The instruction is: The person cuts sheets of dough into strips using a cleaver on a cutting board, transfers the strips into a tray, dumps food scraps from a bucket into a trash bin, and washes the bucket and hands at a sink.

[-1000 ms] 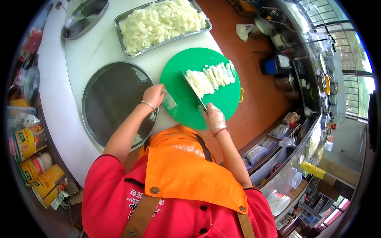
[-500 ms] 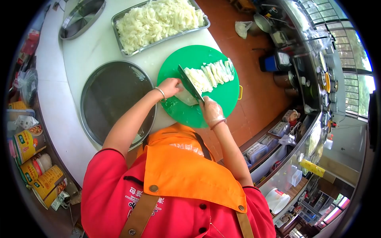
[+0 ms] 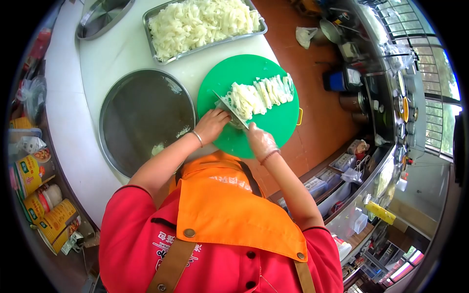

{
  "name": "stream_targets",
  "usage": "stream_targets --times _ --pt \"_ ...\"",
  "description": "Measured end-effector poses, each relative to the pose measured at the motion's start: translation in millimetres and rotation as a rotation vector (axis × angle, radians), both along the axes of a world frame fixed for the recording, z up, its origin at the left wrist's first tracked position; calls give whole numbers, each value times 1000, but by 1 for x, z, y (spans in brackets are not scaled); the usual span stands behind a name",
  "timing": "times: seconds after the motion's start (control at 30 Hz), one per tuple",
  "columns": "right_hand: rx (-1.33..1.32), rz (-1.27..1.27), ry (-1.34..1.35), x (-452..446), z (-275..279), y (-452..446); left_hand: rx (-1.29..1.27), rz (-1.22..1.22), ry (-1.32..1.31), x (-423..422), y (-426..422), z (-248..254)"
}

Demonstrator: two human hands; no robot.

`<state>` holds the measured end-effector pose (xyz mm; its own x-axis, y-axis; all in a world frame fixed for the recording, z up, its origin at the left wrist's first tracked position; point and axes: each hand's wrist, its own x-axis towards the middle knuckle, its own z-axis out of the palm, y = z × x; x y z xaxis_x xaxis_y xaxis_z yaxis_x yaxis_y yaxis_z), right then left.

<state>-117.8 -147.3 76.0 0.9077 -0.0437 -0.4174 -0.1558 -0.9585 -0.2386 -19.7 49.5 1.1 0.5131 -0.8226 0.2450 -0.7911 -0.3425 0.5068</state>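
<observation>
My gloved right hand (image 3: 262, 140) is closed round the handle of a knife (image 3: 231, 109), its blade slanting over the round green board (image 3: 234, 148). Just left of the blade, my left hand (image 3: 213, 125) has its fingers bunched together on a pale translucent sheet (image 3: 236, 122), mostly hidden by the hand and blade. On the blade's right side, white cut strips (image 3: 261, 96) lie in a row across the board.
Beyond the board, a rectangular metal tray (image 3: 160, 59) holds a heap of white strips. A large round pan (image 3: 141, 117) with a wet surface lies left of the board. Another round pan (image 3: 100, 22) sits at the far left.
My left hand has moved right, from the board's left edge to beside the blade, bringing the sheet with it. The knife was more upright; its blade now leans over towards the left hand.
</observation>
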Motion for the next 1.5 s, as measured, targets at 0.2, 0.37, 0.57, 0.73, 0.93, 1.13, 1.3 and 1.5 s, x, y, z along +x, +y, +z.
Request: stream_targets --times 0.2,0.37,0.57,0.73,0.93,1.13,1.3,1.5 --pt "52 19 -37 30 -18 6 74 25 19 9 2 7" --pt "12 -32 35 0 -11 -9 -5 32 -24 10 5 8" --pt "21 -80 -27 2 -7 -18 5 5 -15 3 -2 4" --pt "6 -34 -35 0 26 -19 -55 27 -19 -2 5 14" --pt "26 41 29 -2 2 -15 36 26 31 1 1 6" --pt "64 -57 -11 22 0 -6 13 -1 -11 4 0 3" --pt "41 -20 24 9 32 -18 -52 56 41 2 10 13" --pt "61 2 43 -11 -5 -18 -33 42 19 -2 5 5"
